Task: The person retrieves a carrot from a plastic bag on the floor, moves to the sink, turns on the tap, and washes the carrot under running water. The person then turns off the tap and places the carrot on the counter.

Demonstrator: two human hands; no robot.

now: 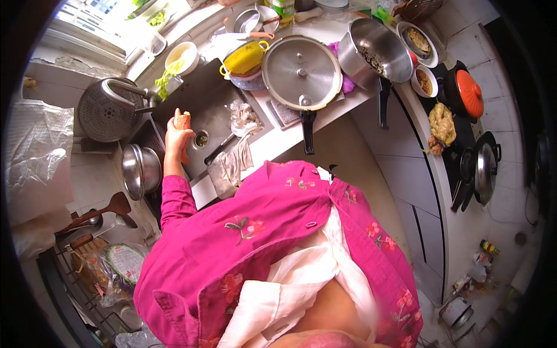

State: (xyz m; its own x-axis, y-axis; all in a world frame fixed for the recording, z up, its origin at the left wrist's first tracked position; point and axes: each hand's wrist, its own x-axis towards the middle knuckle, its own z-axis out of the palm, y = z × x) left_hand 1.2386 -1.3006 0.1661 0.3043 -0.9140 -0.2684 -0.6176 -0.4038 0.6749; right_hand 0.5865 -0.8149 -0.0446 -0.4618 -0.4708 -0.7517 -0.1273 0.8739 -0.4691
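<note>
My left hand (177,138) reaches over the steel sink (204,93) at the left, its fingers around a short orange piece (185,119), perhaps a root vegetable. The piece's pale end sticks up beside the thumb. The metal tap (151,99) is just above and left of the hand. To its right are the drain (201,139) with green scraps in it, a crumpled plastic bag (244,117) and a black-handled tool (219,149). A grey cloth (235,163) drapes over the sink's near edge. My right hand is out of view.
A pressure cooker lid (301,71) and an open cooker pot (374,52) have handles jutting past the counter's front edge. Leafy greens (164,85) hang from a white bowl (182,58) behind the sink. Steel bowls (141,170) stand left. An orange-lidded pot (469,95) stands right.
</note>
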